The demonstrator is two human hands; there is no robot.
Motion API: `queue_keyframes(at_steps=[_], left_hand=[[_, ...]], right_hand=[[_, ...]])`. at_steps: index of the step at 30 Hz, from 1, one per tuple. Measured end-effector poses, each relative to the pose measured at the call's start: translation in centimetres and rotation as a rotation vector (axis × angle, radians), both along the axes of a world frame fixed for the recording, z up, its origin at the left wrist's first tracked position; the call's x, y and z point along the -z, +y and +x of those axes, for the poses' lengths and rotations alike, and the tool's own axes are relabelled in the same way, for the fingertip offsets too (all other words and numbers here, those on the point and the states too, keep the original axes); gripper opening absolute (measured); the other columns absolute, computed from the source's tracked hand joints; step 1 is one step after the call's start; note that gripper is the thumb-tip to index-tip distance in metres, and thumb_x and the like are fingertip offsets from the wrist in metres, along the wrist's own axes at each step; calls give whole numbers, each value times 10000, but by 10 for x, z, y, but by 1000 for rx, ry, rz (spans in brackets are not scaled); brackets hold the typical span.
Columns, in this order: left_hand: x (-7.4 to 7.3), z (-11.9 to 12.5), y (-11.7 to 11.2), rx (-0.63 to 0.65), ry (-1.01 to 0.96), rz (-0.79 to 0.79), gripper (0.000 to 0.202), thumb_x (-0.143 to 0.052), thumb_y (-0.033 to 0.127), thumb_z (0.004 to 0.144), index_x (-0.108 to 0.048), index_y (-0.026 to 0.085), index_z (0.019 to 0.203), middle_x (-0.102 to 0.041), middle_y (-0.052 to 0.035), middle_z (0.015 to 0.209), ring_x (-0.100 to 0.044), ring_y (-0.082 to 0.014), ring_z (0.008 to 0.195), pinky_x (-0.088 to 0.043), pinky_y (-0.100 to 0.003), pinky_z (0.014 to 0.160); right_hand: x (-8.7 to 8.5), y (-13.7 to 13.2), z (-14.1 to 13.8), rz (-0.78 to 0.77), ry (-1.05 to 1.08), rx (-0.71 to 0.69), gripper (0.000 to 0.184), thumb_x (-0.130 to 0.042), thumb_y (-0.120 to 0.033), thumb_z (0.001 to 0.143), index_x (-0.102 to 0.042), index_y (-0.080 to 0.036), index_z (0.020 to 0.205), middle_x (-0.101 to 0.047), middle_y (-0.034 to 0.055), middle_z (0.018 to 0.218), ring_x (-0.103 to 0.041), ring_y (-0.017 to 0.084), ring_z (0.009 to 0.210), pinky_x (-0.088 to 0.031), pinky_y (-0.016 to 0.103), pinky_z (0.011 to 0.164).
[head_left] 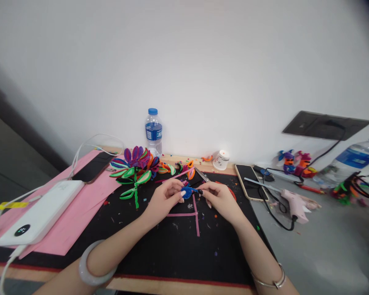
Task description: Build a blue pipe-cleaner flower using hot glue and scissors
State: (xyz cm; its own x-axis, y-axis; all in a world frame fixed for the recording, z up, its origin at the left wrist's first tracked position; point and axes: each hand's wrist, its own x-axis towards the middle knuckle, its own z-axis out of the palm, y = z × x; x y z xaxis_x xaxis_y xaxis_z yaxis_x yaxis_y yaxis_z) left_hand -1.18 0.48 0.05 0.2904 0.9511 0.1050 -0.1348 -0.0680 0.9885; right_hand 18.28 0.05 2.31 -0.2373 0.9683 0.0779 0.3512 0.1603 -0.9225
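My left hand [167, 197] pinches a blue fuzzy coil [187, 192], which looks like wound pipe cleaner. From the coil a short blue end runs right to my right hand [217, 197], whose fingertips grip it near a small black piece [200, 191]. Both hands hover over the black mat [172, 254]. Beneath them lie pink pipe cleaner strips [197, 225], some crossing. Scissors [202, 175] rest just beyond my hands, partly covered. Left of my left hand lies a pipe cleaner flower [137, 157] with green leaves.
A water bottle [153, 133] and a white paper cup [221, 159] stand by the wall. On the right are a phone [251, 182], a pink glue gun [293, 205] with its cord and a second bottle [353, 157]. A white power bank [43, 213] lies on pink sheets [70, 229] at left.
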Motion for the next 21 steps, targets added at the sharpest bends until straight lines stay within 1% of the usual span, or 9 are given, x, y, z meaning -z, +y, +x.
queue_keyframes(at_steps=[2,7,14,18,21], left_hand=[[-1,0,0,0,4,-2,209,-611,253,724,-511,159,881,-555,9,750,-579,-100,622,-491,-249,613],[-2,1,-2,2,28,29,202,-609,241,723,-518,156,882,-560,3,744,-576,-105,630,-498,-255,618],[-4,0,-4,0,70,87,161,-590,214,738,-539,155,879,-574,-8,747,-576,-118,655,-494,-259,632],[-4,0,-4,-13,64,92,155,-594,220,735,-544,158,869,-580,-6,745,-580,-118,650,-492,-258,630],[-3,0,-4,-23,63,87,164,-602,232,729,-549,157,865,-588,-7,740,-585,-120,640,-492,-262,628]], right_hand=[[-1,0,-1,-27,32,8,130,-549,-232,759,-631,-160,830,-497,-37,546,-406,72,434,-301,198,416],[0,-1,-1,-112,83,32,128,-578,-278,734,-597,-153,720,-472,-46,538,-383,58,414,-272,188,394],[3,-2,0,-314,265,-30,175,-597,-292,718,-555,-136,648,-486,-33,573,-339,34,414,-256,166,381],[0,-3,-1,-391,355,-50,217,-627,-330,701,-547,-137,642,-488,-34,554,-330,33,407,-238,166,372],[1,-3,-1,-447,383,-67,236,-651,-353,686,-554,-140,662,-494,-38,543,-339,36,400,-252,167,374]])
